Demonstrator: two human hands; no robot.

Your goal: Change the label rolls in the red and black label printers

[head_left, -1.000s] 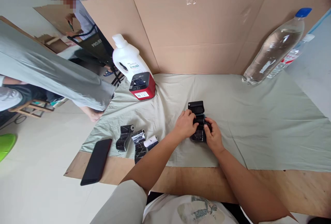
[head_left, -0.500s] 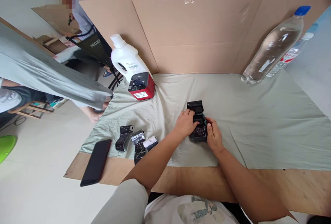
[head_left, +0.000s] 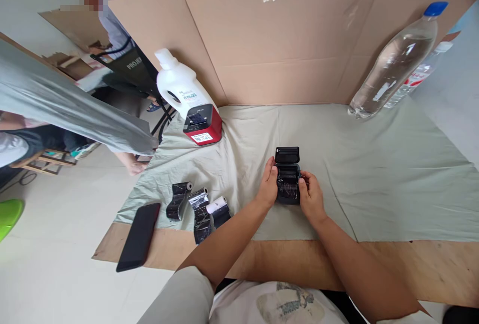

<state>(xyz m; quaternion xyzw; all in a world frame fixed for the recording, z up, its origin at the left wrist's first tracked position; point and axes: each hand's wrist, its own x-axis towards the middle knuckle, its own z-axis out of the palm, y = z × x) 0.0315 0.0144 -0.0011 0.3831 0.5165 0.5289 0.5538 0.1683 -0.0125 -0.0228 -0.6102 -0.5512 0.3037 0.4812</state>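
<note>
A small black printer [head_left: 287, 176] sits on the pale green cloth [head_left: 374, 174] with its lid tipped open toward the back; a dark shiny roll lies in its bay. My left hand [head_left: 268, 187] grips the printer's left side. My right hand [head_left: 310, 196] holds its right side, thumb on the front edge. To the left on the cloth lie three paper rolls [head_left: 197, 204] with black film trailing from them.
A black phone [head_left: 138, 236] lies at the cloth's left corner. A red and black printer [head_left: 202, 124] and a white jug [head_left: 177, 84] stand at the back left. Two water bottles [head_left: 396, 62] lean on the cardboard wall [head_left: 299, 39]. Another person sits beyond the left edge.
My left hand has slid off the top of the printer to its left side, and the open bay with the roll now shows. The printer has been straightened between both hands.
</note>
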